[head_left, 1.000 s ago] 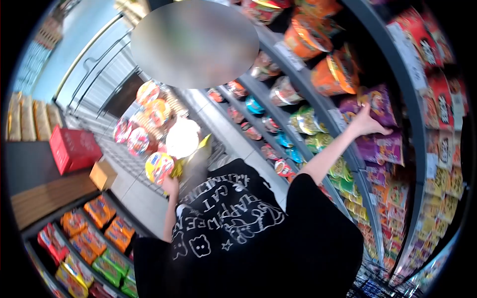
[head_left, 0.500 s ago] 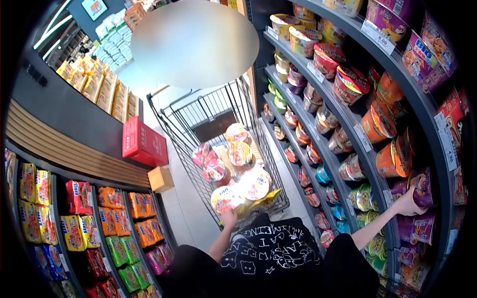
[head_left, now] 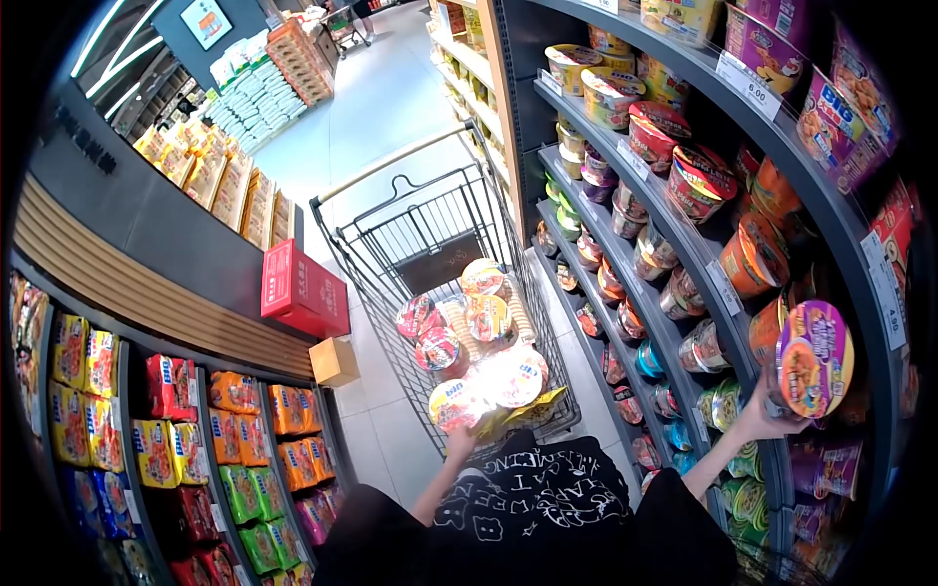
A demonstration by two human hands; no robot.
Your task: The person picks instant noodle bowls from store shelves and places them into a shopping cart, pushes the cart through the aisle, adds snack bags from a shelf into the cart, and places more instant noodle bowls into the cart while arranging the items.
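Observation:
My right hand (head_left: 765, 415) grips a purple instant noodle bowl (head_left: 819, 359) beside the shelf, its printed lid turned toward me. My left hand (head_left: 459, 442) is at the near end of the shopping cart (head_left: 410, 210), close to the rim and a yellow-and-white noodle bowl (head_left: 455, 402). Its fingers are hidden, so whether it grips the rim or the bowl does not show. Beside that bowl, another noodle bowl (head_left: 519, 377) is partly washed out by glare. Farther into the cart are two red bowls (head_left: 439, 348) and two orange-and-yellow bowls (head_left: 489, 317).
Curved shelves (head_left: 674, 234) of noodle bowls and cups rise on my right. Bagged noodles (head_left: 233, 435) fill the lower left racks. A red box (head_left: 305, 291) and a small cardboard box (head_left: 334, 362) are left of the cart. Tiled floor (head_left: 376, 127) stretches beyond it.
My right hand has drawn the purple noodle bowl out from the shelf and turned its lid toward me. My left hand stays at the cart's near end. The view has shifted slightly.

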